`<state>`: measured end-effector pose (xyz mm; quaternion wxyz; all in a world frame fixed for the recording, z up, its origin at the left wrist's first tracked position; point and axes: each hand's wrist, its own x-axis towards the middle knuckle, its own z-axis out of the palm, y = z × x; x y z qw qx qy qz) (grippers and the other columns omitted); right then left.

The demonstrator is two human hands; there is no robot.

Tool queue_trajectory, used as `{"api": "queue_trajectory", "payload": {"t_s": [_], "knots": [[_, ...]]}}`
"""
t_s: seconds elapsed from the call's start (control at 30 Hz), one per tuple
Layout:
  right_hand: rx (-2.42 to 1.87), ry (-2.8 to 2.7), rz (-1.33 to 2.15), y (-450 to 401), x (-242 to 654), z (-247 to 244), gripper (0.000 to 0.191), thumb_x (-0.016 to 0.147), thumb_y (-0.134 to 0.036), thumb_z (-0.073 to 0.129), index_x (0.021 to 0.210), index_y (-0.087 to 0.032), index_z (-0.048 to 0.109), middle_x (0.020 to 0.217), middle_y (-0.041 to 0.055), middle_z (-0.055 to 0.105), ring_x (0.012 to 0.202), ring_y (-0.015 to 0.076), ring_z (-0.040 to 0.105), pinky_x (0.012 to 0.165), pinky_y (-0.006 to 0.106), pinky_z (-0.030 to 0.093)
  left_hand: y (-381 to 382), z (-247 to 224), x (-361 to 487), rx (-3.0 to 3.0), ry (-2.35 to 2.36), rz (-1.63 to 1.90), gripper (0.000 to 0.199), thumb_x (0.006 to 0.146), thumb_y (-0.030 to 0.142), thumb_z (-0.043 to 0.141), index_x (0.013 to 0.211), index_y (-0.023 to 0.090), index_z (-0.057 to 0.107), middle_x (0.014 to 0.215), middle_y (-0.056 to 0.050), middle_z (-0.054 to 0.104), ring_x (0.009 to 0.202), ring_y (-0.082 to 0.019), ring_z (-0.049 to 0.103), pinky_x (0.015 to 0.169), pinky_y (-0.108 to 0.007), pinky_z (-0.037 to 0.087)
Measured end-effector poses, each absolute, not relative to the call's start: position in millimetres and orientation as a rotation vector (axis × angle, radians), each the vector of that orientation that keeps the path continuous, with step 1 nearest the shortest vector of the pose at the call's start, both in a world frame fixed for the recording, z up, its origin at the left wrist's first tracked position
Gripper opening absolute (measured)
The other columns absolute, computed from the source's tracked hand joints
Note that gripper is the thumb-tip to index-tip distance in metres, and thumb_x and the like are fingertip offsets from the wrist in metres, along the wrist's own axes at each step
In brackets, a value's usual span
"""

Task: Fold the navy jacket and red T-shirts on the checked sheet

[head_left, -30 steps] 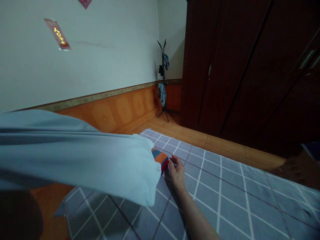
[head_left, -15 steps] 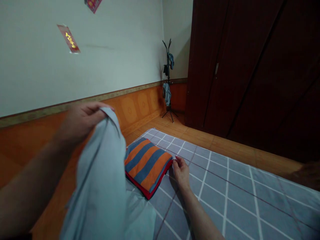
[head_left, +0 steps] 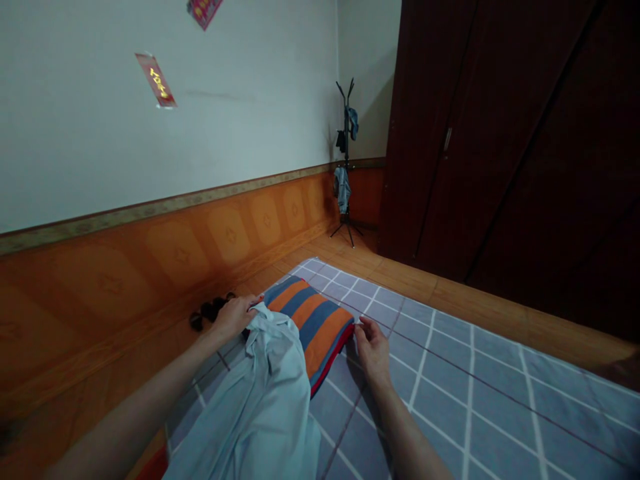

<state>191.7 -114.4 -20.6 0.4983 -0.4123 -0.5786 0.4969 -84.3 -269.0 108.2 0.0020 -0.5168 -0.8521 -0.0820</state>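
Note:
A folded cloth with orange and blue-grey stripes (head_left: 313, 317) and a red edge lies on the grey checked bedspread (head_left: 450, 360). My left hand (head_left: 237, 317) is closed on a bunched pale blue cloth (head_left: 270, 393) at the striped cloth's left corner. The pale cloth hangs toward me and covers part of the striped one. At the striped cloth's right corner, my right hand (head_left: 371, 343) has its fingers pinched together on the corner.
A coat rack (head_left: 347, 153) with clothes stands in the far corner beside a dark wardrobe (head_left: 475, 133). Dark shoes (head_left: 207, 312) sit on the wooden floor left of the bed. Red paper decorations (head_left: 157, 81) hang on the wall.
My left hand has come down and to the right with the pale cloth, from above to the striped cloth's left corner. My right hand stays at the right corner.

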Motion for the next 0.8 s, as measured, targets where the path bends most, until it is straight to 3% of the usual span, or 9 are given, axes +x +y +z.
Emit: {"api": "queue_trajectory", "payload": {"t_s": [0.13,0.2,0.33,0.53,0.8], "knots": [[-0.990,-1.396,1.214,-115.2,192.9,-18.9,0.040,0.077,-0.043,0.054,0.106,-0.016,0.060,0.082,0.0066,0.070,0.073,0.0217,0.065,0.068,0.034,0.050,-269.5,104.3,-82.2,-1.596,-2.646,-0.135,0.017,0.085,0.025,0.050,0.093,0.022,0.065,0.088,-0.004,0.070,0.084,-0.020,0.065,0.064,-0.024,0.040],[-0.985,-1.397,1.222,-115.9,193.2,-17.8,0.040,0.077,-0.043,0.054,0.106,-0.015,0.060,0.082,0.0067,0.070,0.072,0.0216,0.065,0.067,0.034,0.050,-272.3,101.6,-78.4,-1.580,-2.613,-0.078,0.020,0.086,0.027,0.050,0.100,0.023,0.064,0.089,-0.005,0.070,0.084,-0.022,0.065,0.065,-0.026,0.041],[-0.978,-1.396,1.236,-117.2,193.1,-16.5,0.040,0.077,-0.043,0.054,0.106,-0.015,0.059,0.082,0.0065,0.069,0.070,0.0214,0.065,0.066,0.034,0.050,-281.9,95.7,-67.4,-1.580,-2.495,-0.021,0.032,0.093,0.026,0.040,0.120,0.023,0.056,0.111,-0.009,0.064,0.093,-0.024,0.063,0.071,-0.030,0.044],[-0.978,-1.385,1.244,-116.7,192.4,-18.2,0.038,0.075,-0.040,0.055,0.104,-0.015,0.059,0.082,0.0072,0.069,0.071,0.0216,0.065,0.066,0.034,0.050,-289.4,83.7,-55.0,-1.672,-2.342,0.043,0.032,0.096,0.023,0.032,0.098,0.020,0.064,0.101,-0.008,0.060,0.091,-0.019,0.059,0.080,-0.027,0.043],[-0.970,-1.383,1.254,-116.3,192.3,-18.1,0.038,0.075,-0.038,0.053,0.105,-0.016,0.058,0.083,0.0066,0.069,0.070,0.0209,0.065,0.064,0.033,0.050,-283.0,78.6,-58.2,-1.712,-2.231,0.014,0.027,0.093,0.015,0.037,0.098,0.018,0.064,0.104,-0.010,0.059,0.095,-0.022,0.053,0.085,-0.034,0.042]]}}
